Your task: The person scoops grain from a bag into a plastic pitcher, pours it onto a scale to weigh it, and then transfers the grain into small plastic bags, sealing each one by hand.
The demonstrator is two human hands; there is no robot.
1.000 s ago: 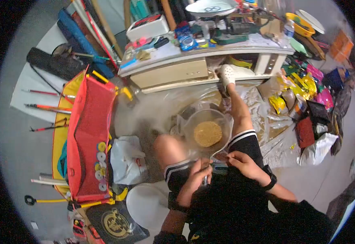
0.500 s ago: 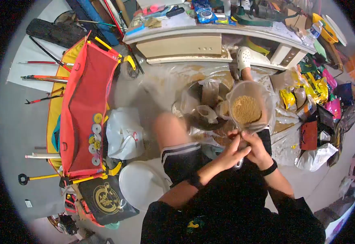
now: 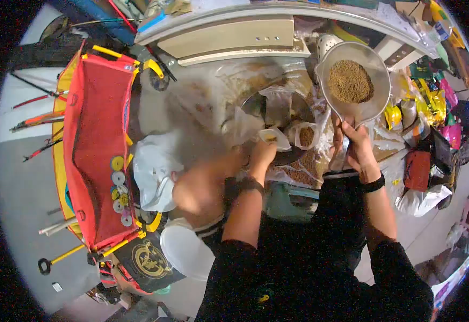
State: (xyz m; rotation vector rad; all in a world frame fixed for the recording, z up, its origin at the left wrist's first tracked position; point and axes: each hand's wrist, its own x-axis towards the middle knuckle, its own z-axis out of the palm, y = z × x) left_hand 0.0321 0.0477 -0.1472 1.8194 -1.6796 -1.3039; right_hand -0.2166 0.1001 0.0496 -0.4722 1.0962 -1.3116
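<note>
A translucent measuring jug (image 3: 374, 104) with tan pellets (image 3: 351, 81) inside is held up on the right. My right hand (image 3: 359, 142) is wrapped round its handle. To its left, my left hand (image 3: 263, 155) has its fingers at a small white scoop or cup (image 3: 275, 138) over a round metal basin (image 3: 253, 104). The fingertips are partly hidden, but they appear closed on the cup's edge. Inside the basin are a clear plastic bag (image 3: 278, 107) and, right of the cup, an open bag of brown pellets (image 3: 305, 135).
A red mesh wagon (image 3: 103, 145) with tape rolls stands at the left, beside a white plastic bag (image 3: 154, 172) and a round white lid (image 3: 187, 251). Ahead is a low cabinet (image 3: 229, 40). Bright packets (image 3: 430, 107) lie at the right. A teal container (image 3: 291, 203) sits near my legs.
My left hand has left the jug's handle and moved forward and left to the white cup in the basin. My right hand has raised the jug up and to the right.
</note>
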